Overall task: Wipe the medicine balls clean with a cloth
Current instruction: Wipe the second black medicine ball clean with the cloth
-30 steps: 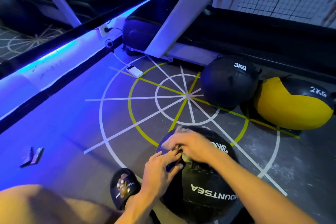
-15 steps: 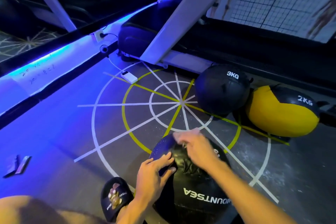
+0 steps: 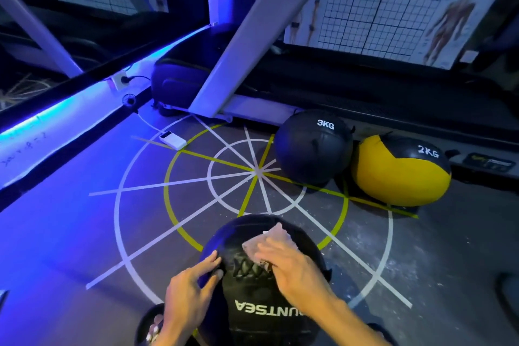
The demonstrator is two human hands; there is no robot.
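1. Head view shows us crouched over the nearest black medicine ball (image 3: 261,298), which sits on the floor markings (image 3: 157,185) right below us.
2. Our right hand (image 3: 295,264) presses the cloth (image 3: 269,241) flat on the ball's top, fingers spread over it, not pinching.
3. Our left hand (image 3: 191,289) rests on the ball's left flank with relaxed fingers, holding nothing, steadying it.
4. To wipe well, we judge it best to keep the cloth spread, work across the stitched seam where dust likely gathers, and turn the ball with the left hand to reach unwiped panels.
5. The 3KG ball (image 3: 313,149) and the yellow 2KG ball (image 3: 398,174) wait well apart, beyond the circle.
6. Against a second ago, the cloth now lies spread open instead of bunched between both hands, and our left hand has slid off it to the ball's side.
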